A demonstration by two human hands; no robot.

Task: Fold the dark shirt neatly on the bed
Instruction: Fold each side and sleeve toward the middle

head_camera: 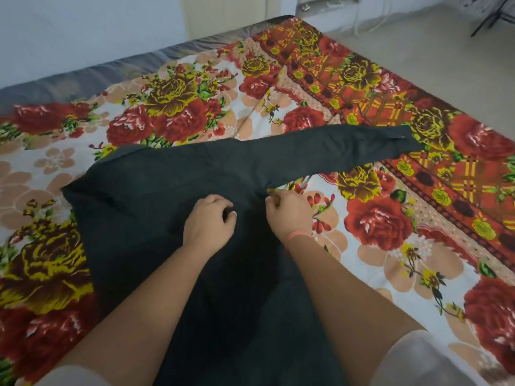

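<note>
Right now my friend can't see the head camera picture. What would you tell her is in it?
A person's two hands work on a dark shirt spread on a flowery bed: the right hand pinches its edge below a long sleeve stretched out to the right, and the left hand rests curled on the cloth beside it.

Dark shirt [172, 185] spread flat on the floral bed [390, 227], one sleeve stretched rightward

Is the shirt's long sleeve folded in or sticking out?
Sticking out: the sleeve lies stretched straight across the flowery bedspread, reaching away from the body of the dark shirt, not laid over it.
</note>
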